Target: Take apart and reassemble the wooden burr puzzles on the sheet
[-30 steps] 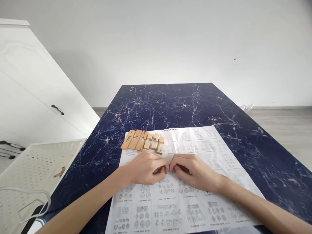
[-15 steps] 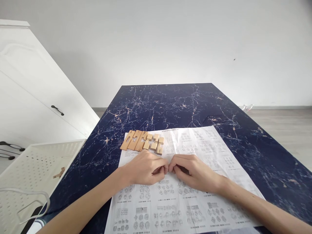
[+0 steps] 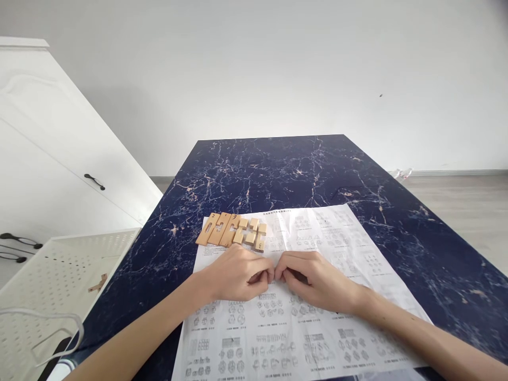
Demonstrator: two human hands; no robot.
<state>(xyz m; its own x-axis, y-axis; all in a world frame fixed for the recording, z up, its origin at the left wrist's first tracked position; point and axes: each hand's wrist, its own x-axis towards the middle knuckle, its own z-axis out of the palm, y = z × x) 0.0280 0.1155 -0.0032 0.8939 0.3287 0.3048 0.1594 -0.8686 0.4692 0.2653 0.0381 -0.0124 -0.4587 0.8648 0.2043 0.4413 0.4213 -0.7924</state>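
Note:
My left hand (image 3: pixel 238 275) rests on a large paper sheet (image 3: pixel 283 238) printed with small diagrams. Its fingers are curled in, and no object shows in them. My right hand (image 3: pixel 315 278) lies on the same sheet, also curled, its fingertips meeting those of the left. Just beyond my left hand, flat wooden puzzle pieces (image 3: pixel 216 236) marked 2, 1 and 3 lie side by side, with slots or notches cut in them. Against them on the right sit thicker notched wooden puzzle pieces (image 3: pixel 260 242), one bearing a handwritten mark.
The sheet covers the near part of a dark blue marble-patterned table (image 3: pixel 270 169). On the left, below the tabletop, a white perforated basket (image 3: pixel 39 296) holds a wooden cross-shaped piece (image 3: pixel 97 284) and a white cable (image 3: pixel 51 316). A white cabinet (image 3: pixel 51 121) stands behind the basket.
Both hands and the wooden pieces stay where they were. Only the camera view has shifted very slightly.

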